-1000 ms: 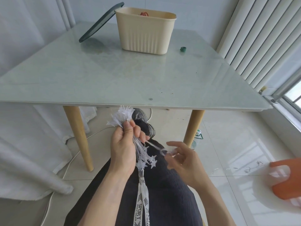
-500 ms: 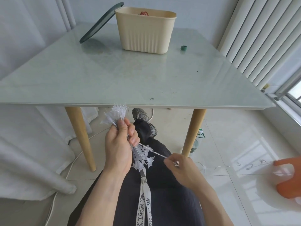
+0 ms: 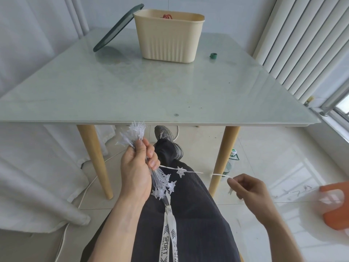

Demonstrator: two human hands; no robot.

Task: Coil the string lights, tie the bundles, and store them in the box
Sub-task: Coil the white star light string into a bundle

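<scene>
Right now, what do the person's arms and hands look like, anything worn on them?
Both forearms are bare as far as the frame shows: no sleeves in view. The left hand and the right hand carry no gloves, and no rings, watch or bracelets are visible. Fingernails on the left hand are short and unpainted. The right hand's nails cannot be seen.

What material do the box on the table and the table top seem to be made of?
Box: probably matte cream plastic, judging by its moulded ribbed walls and rolled rim. Table top: likely glass or glazed stone, pale green, glossy; it reflects the box and the lid.
</scene>
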